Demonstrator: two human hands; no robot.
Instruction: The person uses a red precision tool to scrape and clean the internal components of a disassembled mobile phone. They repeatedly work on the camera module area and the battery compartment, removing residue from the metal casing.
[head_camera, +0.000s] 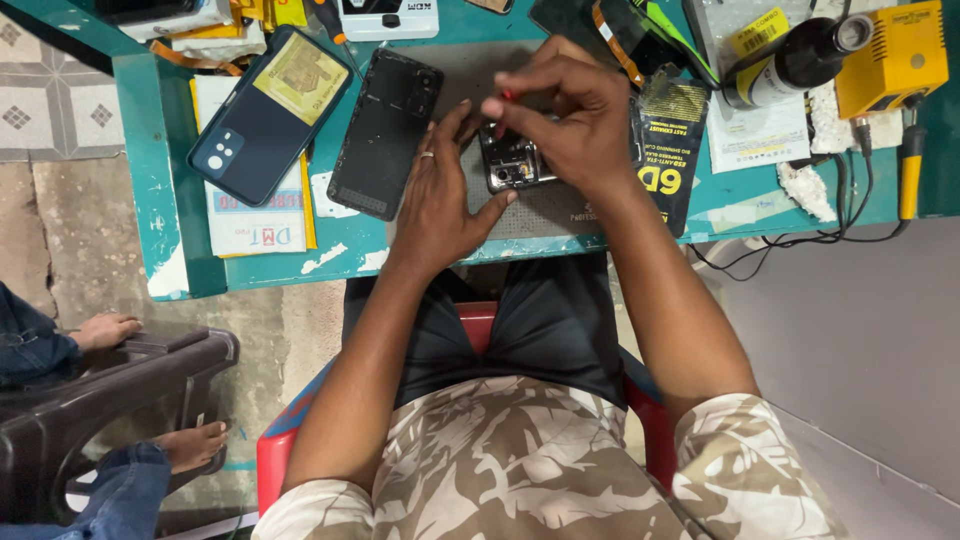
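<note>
Phone (515, 165) lies crosswise near the bench's front edge, under both hands: left hand (445, 195) spread flat beside it, right hand (560, 120) pinching a red-tipped tool (507, 97) above.

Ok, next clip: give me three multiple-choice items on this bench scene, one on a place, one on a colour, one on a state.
1. Where does the blue back cover lie relative to the opened phone?
A. To its left
B. To its right
C. On top of it

2. What colour is the small box at the far right of the table?
A. Red
B. Yellow
C. White

3. What is the right hand doing?
A. Lying flat and open
B. Resting on the lap
C. Pinching a red-tipped tool in its fingers

Answers: 1 A, the cover sits left of the black panel, far from the phone. 2 B, its casing is plainly yellow. 3 C, the fingertips close on the tool above the phone, while the left hand steadies it.
</note>
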